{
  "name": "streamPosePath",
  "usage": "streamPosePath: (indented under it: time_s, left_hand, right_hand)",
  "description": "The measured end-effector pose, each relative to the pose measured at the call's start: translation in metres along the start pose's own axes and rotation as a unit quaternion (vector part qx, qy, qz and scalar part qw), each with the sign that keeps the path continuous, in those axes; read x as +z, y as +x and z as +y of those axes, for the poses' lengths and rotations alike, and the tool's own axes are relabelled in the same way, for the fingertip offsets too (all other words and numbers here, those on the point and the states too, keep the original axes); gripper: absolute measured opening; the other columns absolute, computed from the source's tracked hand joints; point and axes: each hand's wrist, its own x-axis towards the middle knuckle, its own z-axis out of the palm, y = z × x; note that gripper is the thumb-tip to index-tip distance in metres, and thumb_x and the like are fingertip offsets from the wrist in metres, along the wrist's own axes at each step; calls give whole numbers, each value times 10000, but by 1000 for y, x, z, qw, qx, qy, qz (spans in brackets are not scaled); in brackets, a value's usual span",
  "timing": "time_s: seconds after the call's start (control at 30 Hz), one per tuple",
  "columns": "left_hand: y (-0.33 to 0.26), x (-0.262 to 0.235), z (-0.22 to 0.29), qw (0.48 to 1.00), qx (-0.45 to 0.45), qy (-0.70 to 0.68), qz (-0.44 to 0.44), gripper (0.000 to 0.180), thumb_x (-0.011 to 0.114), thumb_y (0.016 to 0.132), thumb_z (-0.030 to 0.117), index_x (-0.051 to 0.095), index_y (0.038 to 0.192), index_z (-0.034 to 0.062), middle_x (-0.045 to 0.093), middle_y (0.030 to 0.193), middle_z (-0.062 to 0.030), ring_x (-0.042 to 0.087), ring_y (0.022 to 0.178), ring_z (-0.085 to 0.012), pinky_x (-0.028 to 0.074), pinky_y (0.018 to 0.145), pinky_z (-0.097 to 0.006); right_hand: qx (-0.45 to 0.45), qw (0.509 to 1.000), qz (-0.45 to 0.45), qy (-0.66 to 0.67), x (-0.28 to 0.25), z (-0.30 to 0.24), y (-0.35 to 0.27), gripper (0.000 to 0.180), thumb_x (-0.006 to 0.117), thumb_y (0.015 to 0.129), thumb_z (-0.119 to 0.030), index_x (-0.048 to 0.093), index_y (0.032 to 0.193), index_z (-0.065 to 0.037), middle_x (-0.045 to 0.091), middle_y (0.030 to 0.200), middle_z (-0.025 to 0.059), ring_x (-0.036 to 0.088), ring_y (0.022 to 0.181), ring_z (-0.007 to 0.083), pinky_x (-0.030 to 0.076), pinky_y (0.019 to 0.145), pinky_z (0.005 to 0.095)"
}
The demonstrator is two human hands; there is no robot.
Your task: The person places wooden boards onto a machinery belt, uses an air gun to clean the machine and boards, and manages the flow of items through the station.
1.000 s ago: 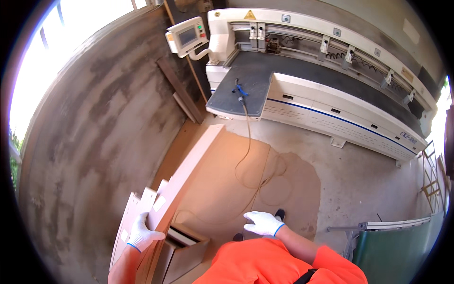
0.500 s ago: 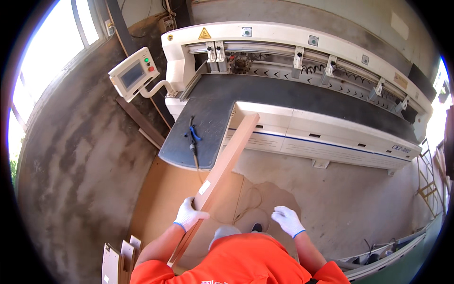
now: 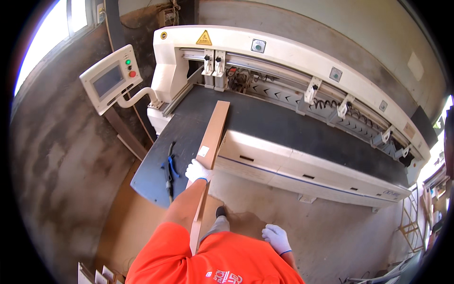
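1. Left hand [image 3: 197, 171], in a white glove, was grasping a long pinkish-brown board [image 3: 216, 125] near its middle.
2. Right hand [image 3: 276, 238], also gloved, was released, its fingers loosely curled, well apart from the board, to the right of the orange shirt [image 3: 213, 258].
3. Board ran from beside the shirt at the near end to above the dark tabletop [image 3: 265, 120] at the far end; whether it touched that surface could not be told. A white label [image 3: 203, 151] showed just beyond the left hand.
4. Blue-and-black hand tool [image 3: 170, 168] lay on the tabletop, left of the board.
5. White machine [image 3: 302, 57] stood along the far side, with a control panel [image 3: 109, 80] at its left.
6. Several pale boards [image 3: 97, 278] showed at the near left.
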Motion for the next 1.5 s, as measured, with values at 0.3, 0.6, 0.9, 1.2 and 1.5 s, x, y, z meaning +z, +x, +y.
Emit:
streamPosePath:
  time_s: [0.3,0.6,0.9,1.2,1.5]
  left_hand:
    - [55,-37,14,973,226,15,49,699,811,677,221,531,1289,31,636,1131,-225,615,1068,-428,461,946,-531]
    - [64,-119,20,740,670,22,47,641,723,701,115,614,1331,55,629,1169,-145,608,1158,-348,426,1125,-494]
    - [76,-63,7,898,344,-70,264,425,668,681,17,674,1106,33,657,1107,-191,629,1014,-401,489,984,-533]
    - [45,-44,-138,974,-209,-69,57,480,765,766,165,578,1180,9,680,1190,-275,682,1105,-467,559,955,-531]
    - [-176,-148,-151,922,-334,-138,137,875,747,761,165,410,1558,33,711,1001,-160,737,881,-271,588,797,-360]
  right_hand:
    - [-273,887,91,-361,54,-106,118,643,816,894,-325,572,1410,-29,654,1285,189,640,1166,289,522,997,435]
    - [-410,595,-89,-686,100,-240,207,1020,855,717,-472,455,1528,-2,549,1477,287,546,1358,445,408,1161,557]
    - [-240,776,-161,-560,73,-174,285,462,843,792,-431,681,896,-10,710,843,201,707,769,361,554,720,459]
    - [-60,966,-181,-173,117,-195,453,417,769,979,-240,701,1221,93,751,1124,137,715,1009,208,569,912,362]
    - [31,954,-298,-31,270,-174,440,410,743,963,-141,664,1311,62,740,1163,138,700,998,237,573,907,388]
